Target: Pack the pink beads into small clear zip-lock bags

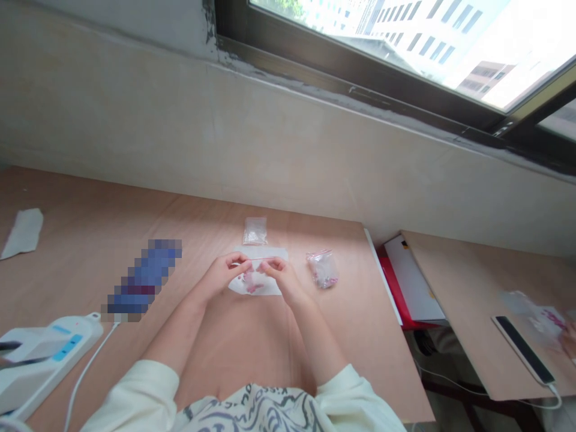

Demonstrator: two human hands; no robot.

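A thin red string point(261, 258) runs between my two hands above a white sheet of paper point(272, 288). My left hand point(228, 269) pinches one end of the string, thumb and forefinger closed. Opposite it, my right hand point(279, 273) pinches the other end. Small pink pieces point(254, 288), perhaps beads, lie on the paper just below my fingers; they are too small to make out. Behind the paper sits a small clear bag point(255, 231) with whitish contents. To the right of my right hand is a clear zip bag point(323, 268) with pink and red bits inside.
On the left are a white power strip point(67, 345), a white cable point(87, 372), a blurred-out blue object point(146, 279) and a piece of white paper point(23, 233). Across a gap at right, another table point(459, 282) holds a phone point(524, 349) and a person's hand point(570, 339).
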